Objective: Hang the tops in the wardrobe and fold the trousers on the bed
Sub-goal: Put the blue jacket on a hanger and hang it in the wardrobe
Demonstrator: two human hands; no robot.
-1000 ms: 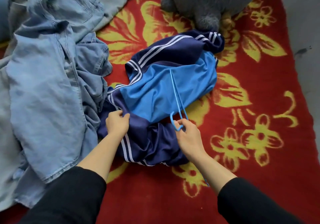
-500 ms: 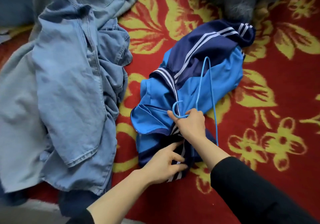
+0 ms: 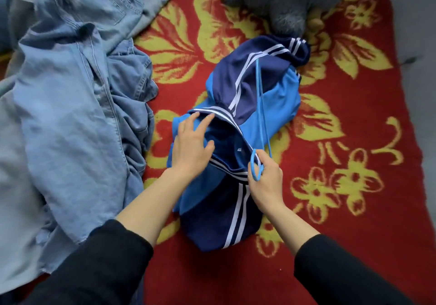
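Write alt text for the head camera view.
A person's left hand rests on a blue striped track jacket on a red floral blanket while the right hand pinches the hook of a blue hanger. Crumpled denim lies left; a grey plush toy sits above.

We pinch the thin blue hanger (image 3: 263,113) by its hook in our right hand (image 3: 266,182). Its wire runs away from that grip over the crumpled navy-and-blue striped jacket (image 3: 278,106). Pale denim trousers (image 3: 70,116) lie heaped well left.
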